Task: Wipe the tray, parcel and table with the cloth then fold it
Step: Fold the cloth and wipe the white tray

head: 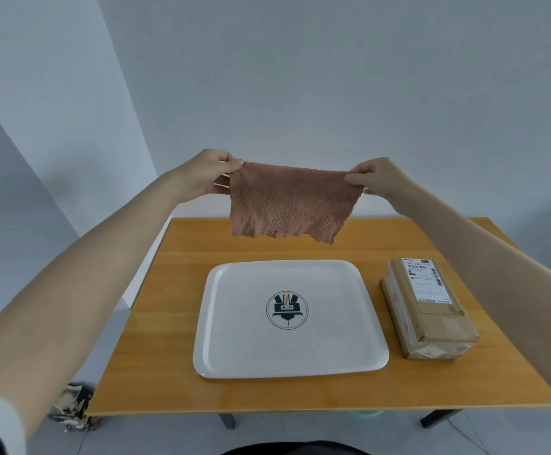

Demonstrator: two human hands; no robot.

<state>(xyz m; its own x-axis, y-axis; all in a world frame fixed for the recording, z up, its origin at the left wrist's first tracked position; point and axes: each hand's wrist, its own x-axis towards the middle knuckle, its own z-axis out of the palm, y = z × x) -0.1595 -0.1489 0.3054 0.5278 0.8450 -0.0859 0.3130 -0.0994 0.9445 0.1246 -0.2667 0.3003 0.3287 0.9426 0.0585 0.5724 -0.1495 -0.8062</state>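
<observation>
A brown fluffy cloth (288, 203) hangs spread out in the air above the far side of the table. My left hand (206, 174) pinches its upper left corner and my right hand (380, 177) pinches its upper right corner. Below it, a white tray (234, 362) with a dark round logo lies flat in the middle of the orange wooden table (155, 372). A brown cardboard parcel (426, 307) with a white shipping label lies to the right of the tray.
The table stands against a pale wall. Its near edge runs across the lower part of the view, with dark legs below. A crumpled patterned thing (72, 407) lies on the floor at the table's near left corner.
</observation>
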